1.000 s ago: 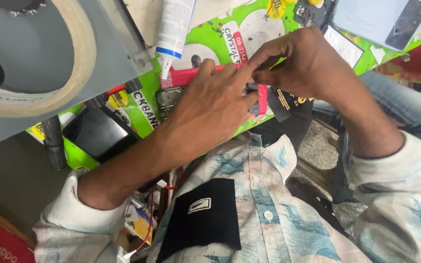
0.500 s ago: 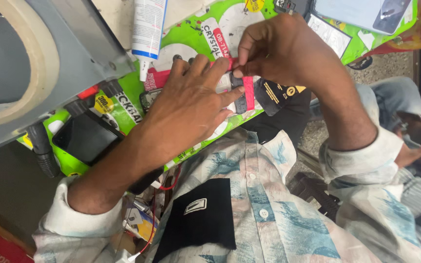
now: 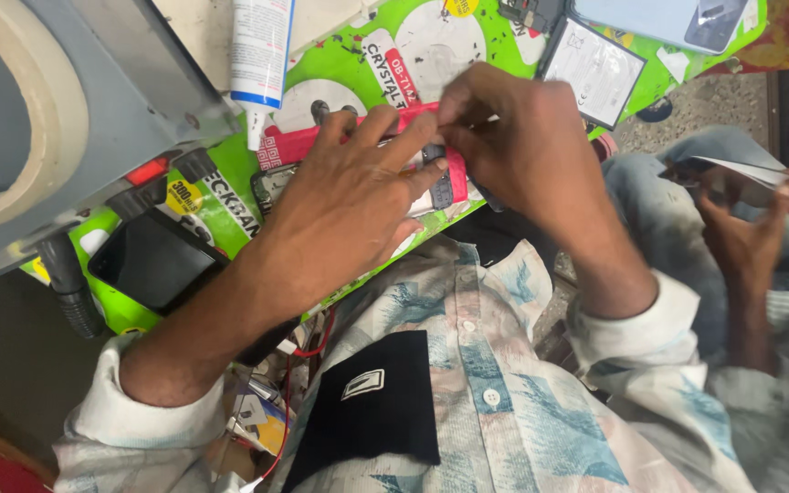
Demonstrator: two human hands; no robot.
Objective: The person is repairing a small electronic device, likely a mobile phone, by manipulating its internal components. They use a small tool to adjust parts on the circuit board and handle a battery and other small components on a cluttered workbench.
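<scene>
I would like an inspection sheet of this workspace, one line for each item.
Surface: green printed mat, crowded.
Job's things: small device with red strips, mostly hidden under the hands.
Clutter: white tube; dark phone; flat battery-like part; blue phone back; beige tape roll.
Grips: left hand pressed flat on the device; right hand pinching at a red strip, fingertips closed.
Cables: red wire below the mat edge; black ribbed hose at the grey box.
Surroundings: another person's hands holding a thin flat thing, at right.
</scene>
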